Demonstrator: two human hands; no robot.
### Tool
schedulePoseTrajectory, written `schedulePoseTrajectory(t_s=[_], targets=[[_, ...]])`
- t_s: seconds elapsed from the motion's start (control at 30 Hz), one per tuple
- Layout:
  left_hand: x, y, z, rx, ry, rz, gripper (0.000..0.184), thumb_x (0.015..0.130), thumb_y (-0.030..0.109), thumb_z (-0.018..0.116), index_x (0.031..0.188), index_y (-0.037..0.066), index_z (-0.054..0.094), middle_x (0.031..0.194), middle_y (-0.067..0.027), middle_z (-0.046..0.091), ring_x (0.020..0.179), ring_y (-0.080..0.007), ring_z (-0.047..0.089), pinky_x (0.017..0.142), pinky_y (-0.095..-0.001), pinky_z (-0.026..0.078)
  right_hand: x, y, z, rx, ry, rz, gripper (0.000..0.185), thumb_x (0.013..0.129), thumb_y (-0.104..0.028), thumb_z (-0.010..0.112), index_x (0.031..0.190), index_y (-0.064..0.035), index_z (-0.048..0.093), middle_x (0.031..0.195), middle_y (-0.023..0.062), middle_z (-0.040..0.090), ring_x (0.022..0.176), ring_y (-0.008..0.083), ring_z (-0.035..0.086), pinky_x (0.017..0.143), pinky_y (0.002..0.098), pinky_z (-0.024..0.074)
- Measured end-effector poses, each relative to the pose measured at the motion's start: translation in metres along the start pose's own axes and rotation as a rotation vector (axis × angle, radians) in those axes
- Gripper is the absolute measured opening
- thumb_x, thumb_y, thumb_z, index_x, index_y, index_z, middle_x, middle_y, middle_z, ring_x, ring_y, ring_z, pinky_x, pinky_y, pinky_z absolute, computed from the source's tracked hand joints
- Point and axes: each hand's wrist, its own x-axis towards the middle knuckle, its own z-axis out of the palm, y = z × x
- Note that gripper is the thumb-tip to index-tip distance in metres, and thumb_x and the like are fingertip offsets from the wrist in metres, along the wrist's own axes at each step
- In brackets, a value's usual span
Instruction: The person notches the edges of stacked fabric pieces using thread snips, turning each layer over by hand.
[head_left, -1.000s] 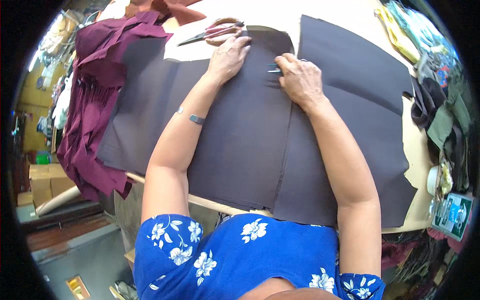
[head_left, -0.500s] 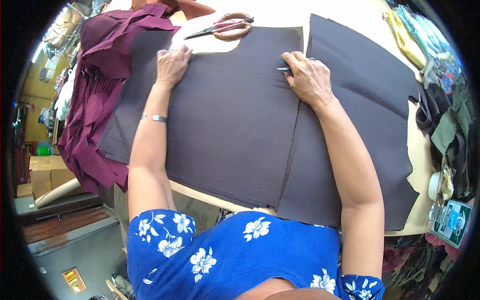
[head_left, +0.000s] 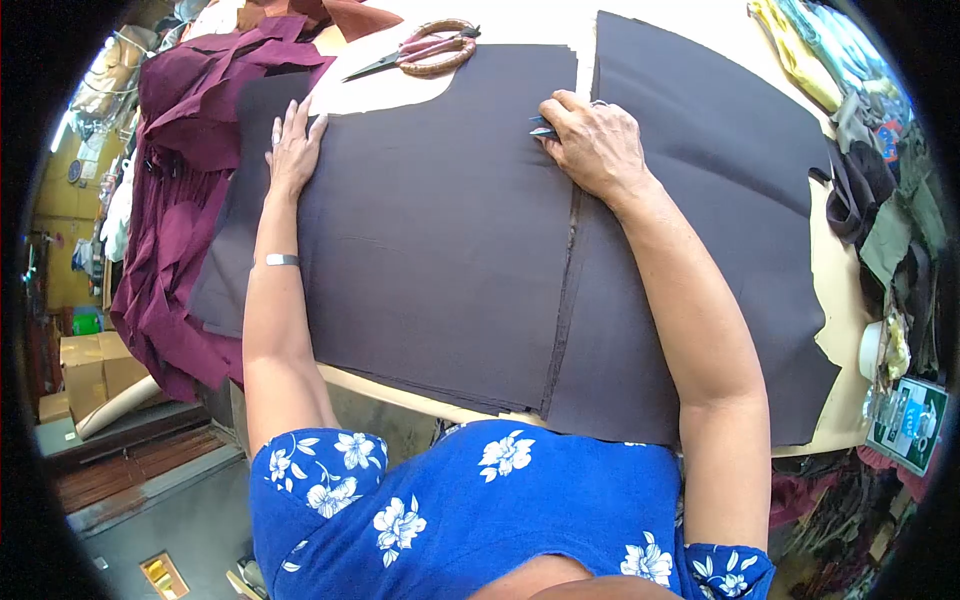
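My left hand lies flat with fingers spread on the upper left of a stack of dark cut cloth, near its curved cutout. My right hand is closed around small thread snips, whose two bluish tips poke out past the fingers; the rest is hidden in the palm. It rests at the right edge of that stack, beside a second dark cloth stack. Large scissors with wrapped brown handles lie beyond the cutout, pointing left.
Crumpled maroon cloth hangs over the table's left side. The pale tabletop shows at the right, near dark scraps and a green-and-white box. Yellow and light-blue cloth lies at the far right. Cardboard boxes stand at lower left.
My left hand has gone from curled fingers at the cutout edge to lying flat, a little further left. My right hand keeps the snips at the stack's edge. The view has shifted slightly.
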Motion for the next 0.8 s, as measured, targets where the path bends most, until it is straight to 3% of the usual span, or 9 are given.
schedulePoseTrajectory(t_s=[0.03,0.17,0.3,0.4,0.47,0.5,0.53,0.7,0.8], targets=[[0.002,-0.010,0.002,0.080,-0.114,-0.062,0.056,0.086,0.056,0.034,0.137,0.033,0.027,0.147,0.0008,0.018,0.135,-0.0332,0.012,0.099,-0.0665,0.010,0.000,-0.001,0.000,-0.002,0.007,-0.002,0.019,0.074,-0.023,0.062,0.088,-0.0114,0.059,0.084,0.0033,0.059,0.073,0.0203,0.063,0.063,0.0329,0.0490],[0.008,-0.031,-0.003,0.111,-0.172,-0.186,0.060,0.085,0.062,0.029,0.138,0.034,0.023,0.148,0.0013,0.016,0.134,-0.0372,0.014,0.097,-0.0681,0.007,0.000,-0.001,0.000,-0.019,-0.004,0.000,0.019,0.074,-0.024,0.062,0.088,-0.0115,0.059,0.084,0.0035,0.059,0.073,0.0206,0.063,0.063,0.0330,0.0491],[0.015,-0.042,0.000,0.136,-0.175,-0.215,0.061,0.085,0.062,0.027,0.139,0.033,0.023,0.147,0.0004,0.017,0.133,-0.0398,0.015,0.098,-0.0674,0.008,-0.002,0.000,0.002,-0.003,-0.004,-0.002,0.019,0.075,-0.024,0.061,0.089,-0.0114,0.058,0.084,0.0040,0.059,0.073,0.0210,0.063,0.063,0.0333,0.0493],[0.022,-0.035,-0.002,0.242,-0.179,-0.252,0.055,0.088,0.051,0.034,0.138,0.029,0.026,0.146,-0.0013,0.020,0.132,-0.0359,0.020,0.096,-0.0690,0.014,-0.002,-0.001,0.003,-0.033,0.009,-0.006,0.018,0.076,-0.023,0.061,0.090,-0.0109,0.058,0.085,0.0047,0.058,0.073,0.0215,0.063,0.063,0.0333,0.0493],[0.015,-0.005,-0.011,0.383,-0.019,0.027,0.047,0.087,0.038,0.043,0.131,0.022,0.037,0.141,-0.0043,0.030,0.128,-0.0328,0.029,0.095,-0.0642,0.025,-0.001,-0.003,-0.001,-0.058,-0.079,0.022,0.025,0.077,-0.024,0.061,0.098,-0.0121,0.057,0.097,0.0031,0.058,0.076,0.0210,0.063,0.066,0.0329,0.0498],[0.020,0.001,-0.005,0.333,0.084,0.202,0.043,0.084,0.030,0.049,0.124,0.016,0.044,0.136,-0.0058,0.037,0.124,-0.0288,0.036,0.094,-0.0539,0.035,0.000,-0.003,-0.002,-0.069,-0.124,0.036,0.028,0.077,-0.025,0.062,0.102,-0.0126,0.056,0.103,0.0023,0.058,0.078,0.0207,0.063,0.067,0.0326,0.0500],[0.018,0.020,-0.004,0.363,0.126,0.282,0.043,0.084,0.029,0.049,0.124,0.014,0.044,0.134,-0.0076,0.040,0.123,-0.0272,0.039,0.095,-0.0438,0.037,0.000,-0.003,-0.003,-0.066,-0.123,0.036,0.028,0.077,-0.025,0.062,0.102,-0.0126,0.056,0.103,0.0023,0.058,0.078,0.0206,0.063,0.067,0.0325,0.0500],[0.010,0.115,-0.013,0.199,-0.025,0.355,0.045,0.086,0.024,0.045,0.128,0.010,0.041,0.131,-0.0126,0.042,0.121,-0.0291,0.041,0.097,-0.0429,0.036,0.001,-0.005,-0.002,-0.028,-0.050,0.052,0.029,0.076,-0.024,0.063,0.102,-0.0124,0.057,0.101,0.0019,0.059,0.077,0.0205,0.063,0.067,0.0324,0.0500],[0.033,0.118,0.014,0.289,0.050,0.454,0.043,0.088,0.022,0.039,0.128,0.007,0.039,0.131,-0.0144,0.043,0.120,-0.0303,0.042,0.098,-0.0428,0.035,-0.002,-0.005,0.000,-0.029,-0.003,0.024,0.019,0.075,-0.022,0.061,0.091,-0.0111,0.059,0.084,0.0045,0.059,0.072,0.0203,0.064,0.065,0.0325,0.0500]])
